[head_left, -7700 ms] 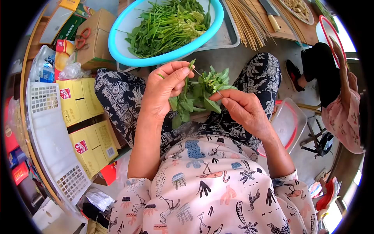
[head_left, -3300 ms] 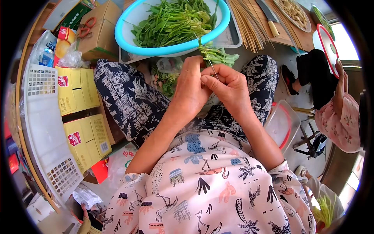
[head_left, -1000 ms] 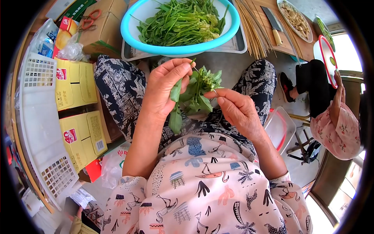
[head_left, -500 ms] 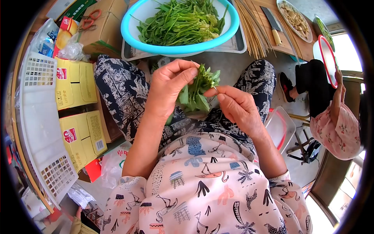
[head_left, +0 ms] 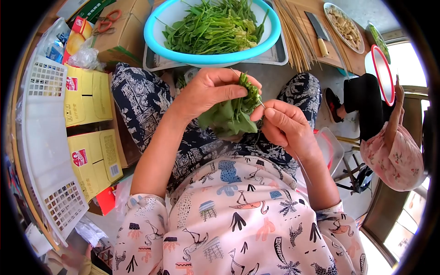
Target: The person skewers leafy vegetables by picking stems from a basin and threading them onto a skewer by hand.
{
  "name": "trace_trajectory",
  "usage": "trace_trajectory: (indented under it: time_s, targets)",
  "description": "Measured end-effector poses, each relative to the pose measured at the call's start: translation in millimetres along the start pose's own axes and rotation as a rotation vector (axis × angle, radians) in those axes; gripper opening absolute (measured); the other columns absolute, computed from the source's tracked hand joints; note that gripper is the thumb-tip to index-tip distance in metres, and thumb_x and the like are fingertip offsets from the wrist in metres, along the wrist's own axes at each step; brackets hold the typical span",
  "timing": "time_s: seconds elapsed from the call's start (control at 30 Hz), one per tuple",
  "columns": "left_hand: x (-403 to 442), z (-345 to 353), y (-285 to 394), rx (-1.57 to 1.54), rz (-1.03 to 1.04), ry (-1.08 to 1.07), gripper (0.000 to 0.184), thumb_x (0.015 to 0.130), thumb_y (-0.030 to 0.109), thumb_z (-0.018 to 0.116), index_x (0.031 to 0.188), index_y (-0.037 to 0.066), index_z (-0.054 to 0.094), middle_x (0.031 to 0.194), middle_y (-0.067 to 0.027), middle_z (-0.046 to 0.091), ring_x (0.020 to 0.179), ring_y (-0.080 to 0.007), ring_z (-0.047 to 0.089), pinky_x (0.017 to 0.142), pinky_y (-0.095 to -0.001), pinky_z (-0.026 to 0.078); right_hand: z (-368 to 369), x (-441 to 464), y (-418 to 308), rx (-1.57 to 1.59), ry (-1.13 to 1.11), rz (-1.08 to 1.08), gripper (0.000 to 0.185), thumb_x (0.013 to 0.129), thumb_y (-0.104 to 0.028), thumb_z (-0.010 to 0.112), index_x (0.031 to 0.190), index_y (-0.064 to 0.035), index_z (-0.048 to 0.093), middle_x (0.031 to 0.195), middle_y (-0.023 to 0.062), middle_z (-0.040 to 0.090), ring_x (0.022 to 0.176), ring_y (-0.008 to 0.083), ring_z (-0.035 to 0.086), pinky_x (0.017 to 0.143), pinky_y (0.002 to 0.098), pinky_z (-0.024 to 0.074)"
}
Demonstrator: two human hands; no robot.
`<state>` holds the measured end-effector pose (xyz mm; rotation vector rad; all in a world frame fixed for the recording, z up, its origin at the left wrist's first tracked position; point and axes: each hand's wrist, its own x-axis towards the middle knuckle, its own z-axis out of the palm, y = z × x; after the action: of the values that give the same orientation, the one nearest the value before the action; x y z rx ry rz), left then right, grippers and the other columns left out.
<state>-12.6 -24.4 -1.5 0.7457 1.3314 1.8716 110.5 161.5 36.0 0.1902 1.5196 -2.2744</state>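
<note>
A small bunch of leafy greens [head_left: 229, 118] hangs above my lap, stem ends up and leaves down. My left hand [head_left: 208, 91] is closed around its upper part, thumb pressed against the stems. Close by on the right, my right hand [head_left: 286, 123] pinches a thin, shiny strand [head_left: 304, 171] at the edge of the stems. The strand's lower part sticks out past my right wrist; whether it is wire or a thin skewer I cannot make out. Beyond my hands, a blue-rimmed basin [head_left: 148, 34] holds a heap of loose greens [head_left: 213, 27].
Thin sticks [head_left: 293, 39], a knife [head_left: 317, 30] and a plate of pale chopped food [head_left: 343, 24] lie at back right. A person [head_left: 394, 156] sits to the right. Yellow boxes [head_left: 94, 160] and a white plastic basket [head_left: 46, 137] line the left.
The bunch has turned and shifted slightly right, and my left hand now covers more of its stems. My right hand has moved slightly right; the strand's lower end now shows.
</note>
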Motion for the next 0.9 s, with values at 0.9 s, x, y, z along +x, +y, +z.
trace_trajectory:
  time_s: [0.9]
  targets:
    - [-15, -8, -17, -0.079, -0.206, 0.049, 0.011, 0.086, 0.005, 0.062, 0.092, -0.003, 0.066, 0.089, 0.0017, 0.061, 0.083, -0.0034, 0.055, 0.074, -0.0179, 0.044, 6, 22, 0, -0.318, 0.088, 0.138, 0.024, 0.097, -0.015, 0.045, 0.093, 0.0007, 0.063, 0.050, -0.0069, 0.037, 0.043, 0.0012, 0.029, 0.041, 0.0179, 0.0211]
